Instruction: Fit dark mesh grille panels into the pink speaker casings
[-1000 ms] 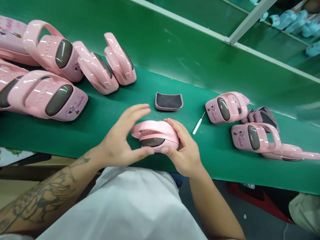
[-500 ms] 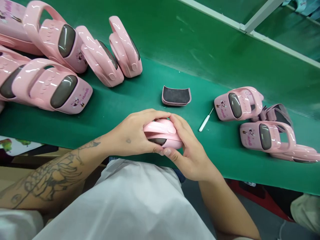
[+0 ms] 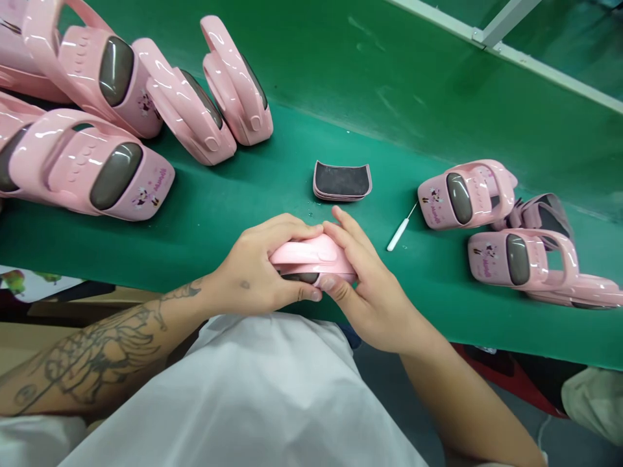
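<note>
Between both hands, close to the front edge of the bench, is a pink plastic housing (image 3: 311, 253) with a looped handle and a dark window. My left hand (image 3: 260, 266) wraps its left end, thumb along the near side. My right hand (image 3: 372, 292) grips the opposite end, with its thumb on the near side and a forefinger raised off the top. The palms hide much of the housing. Just beyond the hands lies a small stack of curved dark panels with pink rims (image 3: 342, 181). A thin tool with a white handle (image 3: 399, 233) rests right of them.
Several similar pink housings (image 3: 124, 172) with printed figures crowd the left of the green bench (image 3: 272, 188). More pink housings (image 3: 520, 259) stand at the right, beside another pile of dark curved panels (image 3: 545, 217). A green wall with a pale metal frame (image 3: 452, 29) rises behind.
The housing has tipped slightly in my hands, so less of its dark window shows. My right forefinger has lifted from it. The view has shifted a little.
</note>
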Motion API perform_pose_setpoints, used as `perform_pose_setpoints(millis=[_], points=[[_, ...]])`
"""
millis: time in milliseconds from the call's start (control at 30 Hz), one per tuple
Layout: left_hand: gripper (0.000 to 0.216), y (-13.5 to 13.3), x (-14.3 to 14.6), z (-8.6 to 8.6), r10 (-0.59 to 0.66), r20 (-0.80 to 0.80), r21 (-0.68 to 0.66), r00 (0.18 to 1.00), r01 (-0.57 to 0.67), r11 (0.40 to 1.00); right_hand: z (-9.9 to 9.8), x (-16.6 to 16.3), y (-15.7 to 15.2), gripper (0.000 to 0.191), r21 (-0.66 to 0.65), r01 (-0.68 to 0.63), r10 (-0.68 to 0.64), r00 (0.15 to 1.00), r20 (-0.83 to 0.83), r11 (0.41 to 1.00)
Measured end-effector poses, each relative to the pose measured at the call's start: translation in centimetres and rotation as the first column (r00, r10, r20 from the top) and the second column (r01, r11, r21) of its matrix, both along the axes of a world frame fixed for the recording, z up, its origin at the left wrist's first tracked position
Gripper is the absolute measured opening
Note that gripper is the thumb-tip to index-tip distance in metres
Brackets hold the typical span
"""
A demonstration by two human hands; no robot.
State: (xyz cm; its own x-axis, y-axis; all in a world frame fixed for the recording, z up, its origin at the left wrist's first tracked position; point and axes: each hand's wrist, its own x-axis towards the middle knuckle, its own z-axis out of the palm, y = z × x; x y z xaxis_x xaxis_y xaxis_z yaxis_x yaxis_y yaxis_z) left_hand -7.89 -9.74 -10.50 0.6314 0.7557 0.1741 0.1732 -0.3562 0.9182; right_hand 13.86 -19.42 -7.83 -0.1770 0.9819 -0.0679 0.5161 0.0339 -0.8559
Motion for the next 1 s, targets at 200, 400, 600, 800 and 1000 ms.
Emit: perform_pose_setpoints(millis=[200, 400, 600, 800, 1000], points=[[0.057, -0.7, 0.9, 1.1, -0.092, -0.046, 0.091, 0.995, 0.096, 0.991, 1.8, 2.2, 0.6, 0.081, -0.180, -0.125, 0.124, 0.992, -0.016, 0.976], [0.056, -0.8, 0.8, 1.8, -0.198, -0.108, 0.058, 0.974, 0.205, 0.977, 2.1, 2.9, 0.1, 0.100, -0.203, -0.157, 0.164, 0.986, 0.020, 0.967], [0.072, -0.3, 0.6, 1.0, -0.194, -0.095, 0.080, 0.976, 0.202, 0.976, 1.1, 3.2, -0.4, 0.099, -0.094, -0.211, 0.209, 0.977, -0.032, 0.973], [0.056, -0.6, 1.1, 0.4, -0.149, 0.094, 0.158, 0.984, 0.133, 0.978, 1.2, 2.5, -0.4, 0.086, -0.046, -0.200, 0.199, 0.979, -0.041, 0.979], [0.057, -1.2, 1.3, -0.2, -0.085, 0.104, 0.111, 0.991, 0.074, 0.991, 1.3, 1.8, -0.4, 0.075, -0.036, -0.159, 0.159, 0.987, -0.020, 0.987]])
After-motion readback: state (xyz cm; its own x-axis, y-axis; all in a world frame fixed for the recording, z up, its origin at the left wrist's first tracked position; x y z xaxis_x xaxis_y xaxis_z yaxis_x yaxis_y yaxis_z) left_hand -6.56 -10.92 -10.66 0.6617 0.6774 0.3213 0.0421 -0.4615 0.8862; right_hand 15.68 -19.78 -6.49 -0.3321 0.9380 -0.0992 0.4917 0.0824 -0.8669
